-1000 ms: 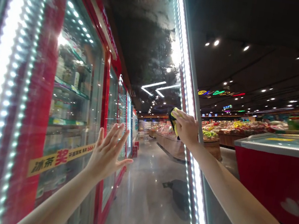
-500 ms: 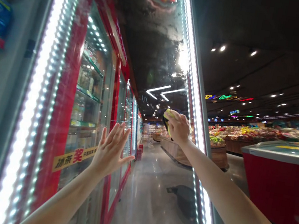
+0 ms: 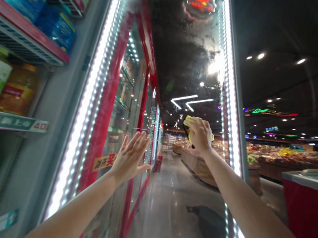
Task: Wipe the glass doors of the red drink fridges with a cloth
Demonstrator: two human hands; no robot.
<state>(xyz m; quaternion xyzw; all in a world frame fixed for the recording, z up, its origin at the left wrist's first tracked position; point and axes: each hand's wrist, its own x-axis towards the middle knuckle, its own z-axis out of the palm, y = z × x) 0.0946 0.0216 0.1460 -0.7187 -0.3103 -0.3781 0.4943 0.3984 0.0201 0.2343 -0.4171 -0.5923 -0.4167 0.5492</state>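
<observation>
A tall glass pane stands upright in front of me, lit along both sides, with smears and haze near its top. My left hand is raised before the pane's lower left half, palm forward, fingers stretched out, holding nothing. On the right, my right hand is closed on a yellow cloth, pressed up against the glass or very near it. A dark edge shows beneath the cloth; I cannot tell if it is a reflection.
At left are shelves with bottles and packaged drinks. A bright light strip and another light strip edge the pane. Red-framed coolers show through or in the glass. A red chest freezer stands at right.
My view has turned left, bringing more of the shelves in. My right hand with the cloth sits farther from the right light strip. My left hand stays spread.
</observation>
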